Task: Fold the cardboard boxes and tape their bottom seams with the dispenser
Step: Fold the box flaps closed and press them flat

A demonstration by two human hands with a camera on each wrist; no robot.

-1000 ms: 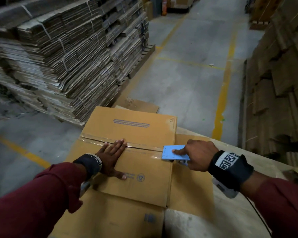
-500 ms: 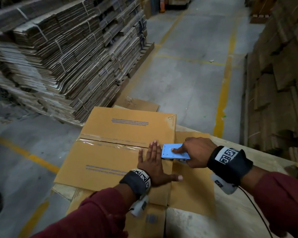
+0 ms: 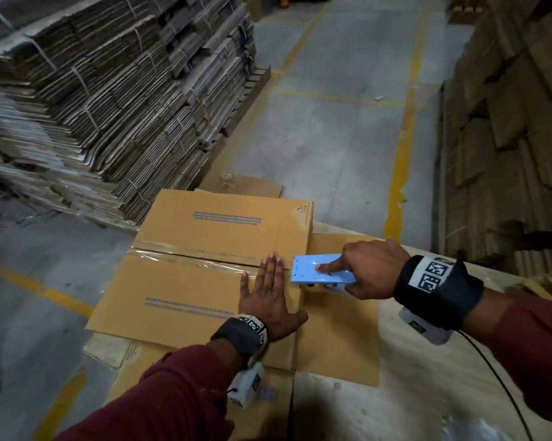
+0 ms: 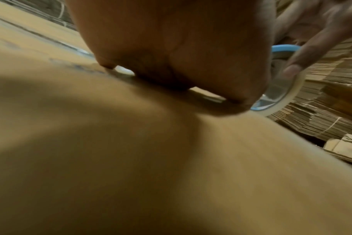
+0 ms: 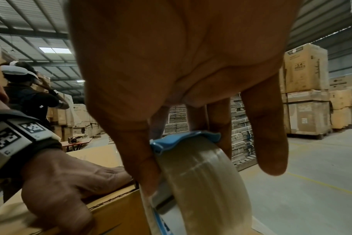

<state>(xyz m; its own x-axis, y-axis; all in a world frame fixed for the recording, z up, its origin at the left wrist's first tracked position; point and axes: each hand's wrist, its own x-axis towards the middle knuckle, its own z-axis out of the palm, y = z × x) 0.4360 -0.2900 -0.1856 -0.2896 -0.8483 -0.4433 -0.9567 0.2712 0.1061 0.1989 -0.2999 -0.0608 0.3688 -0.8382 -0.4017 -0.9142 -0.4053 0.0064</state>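
Brown cardboard box (image 3: 204, 281) flaps-up on counter (image 3: 427, 393), blue print on both flaps, clear tape (image 3: 185, 256) along centre seam. Blue dispenser (image 3: 319, 270) with clear tape roll (image 5: 207, 182) at seam's right end.

We count one folded cardboard box (image 3: 204, 268), one blue tape dispenser (image 3: 319, 270) carrying one roll of clear tape (image 5: 207, 179), two hands, and one other person (image 5: 28, 95). Flat cardboard stacks (image 3: 109, 100)? Too blurry, maybe several bundles.
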